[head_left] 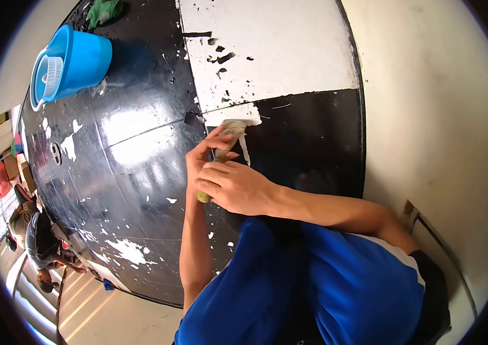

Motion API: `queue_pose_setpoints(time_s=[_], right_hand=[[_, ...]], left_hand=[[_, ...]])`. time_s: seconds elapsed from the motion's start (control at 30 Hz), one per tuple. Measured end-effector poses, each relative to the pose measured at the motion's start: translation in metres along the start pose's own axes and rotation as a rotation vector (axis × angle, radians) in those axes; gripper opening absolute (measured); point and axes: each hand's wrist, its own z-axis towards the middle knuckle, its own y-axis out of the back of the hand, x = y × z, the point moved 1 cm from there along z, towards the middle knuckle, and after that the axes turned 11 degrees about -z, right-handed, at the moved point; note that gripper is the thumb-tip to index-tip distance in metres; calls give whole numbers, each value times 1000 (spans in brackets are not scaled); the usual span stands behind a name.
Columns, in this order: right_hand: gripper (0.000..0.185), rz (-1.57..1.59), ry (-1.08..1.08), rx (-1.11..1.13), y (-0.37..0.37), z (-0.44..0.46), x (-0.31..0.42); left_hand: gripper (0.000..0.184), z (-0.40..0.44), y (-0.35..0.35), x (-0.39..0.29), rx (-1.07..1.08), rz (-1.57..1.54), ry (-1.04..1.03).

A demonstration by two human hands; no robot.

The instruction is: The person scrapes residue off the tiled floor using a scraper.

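My right hand (235,185) is wrapped round the handle of a scraper (233,127), whose yellow-green butt sticks out below the fist. Farther up, my left hand (206,150) grips the same tool near its wide, whitish-smeared blade. The blade's edge lies against a black-coated panel (313,144), at a bared white strip (252,114). A narrow white streak runs down the black beside the blade. Beyond it is a white panel (272,52) with dark flakes scattered along its left side. My fingers partly hide the handle.
A blue bucket (91,57) with a white slotted insert stands at the upper left, near a green cloth (104,11). Chipped white patches (129,250) mark the shiny black surface. Two people (42,241) are bent over at the far left. A pale floor (428,115) lies to the right.
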Motion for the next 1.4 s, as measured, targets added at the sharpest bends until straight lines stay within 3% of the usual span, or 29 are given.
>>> queue_pose_setpoints(time_s=[0.03, 0.07, 0.13, 0.23, 0.37, 0.47, 0.63, 0.73, 0.87, 1.0, 1.4], right_hand=[[29, -23, -38, 22, -1, -2, 1], [31, -50, -72, 43, -1, -2, 0], [47, -136, -110, 38, 8, -2, -5], [55, -57, -199, -28, 17, 2, -13], [49, 88, -219, -75, 21, 6, -9], [48, 44, -210, -70, 14, 1, -12], [44, -15, -255, -69, 16, 5, -24], [44, 77, -311, -103, 21, 7, -36], [47, 177, -268, -106, 19, 8, -35], [46, 155, -184, -114, 10, 3, -29], [30, 99, -217, -158, 23, 4, -42]], left_hand=[[37, 5, -13, -11, -10, -222, 158], [33, 10, -22, -16, 40, -136, 148], [32, 18, -36, -9, 33, 40, -28], [35, 21, -67, -3, -225, -34, -237], [22, 16, -83, -8, -325, -88, -253], [22, 23, -71, 6, -202, 9, -228], [14, 38, -78, 29, -225, -269, -158], [10, 46, -84, 7, -95, -97, -157], [10, 44, -60, 14, -72, -192, -184], [9, 39, -24, 8, -269, -163, -128], [14, 64, -26, -18, -159, -210, 30]])
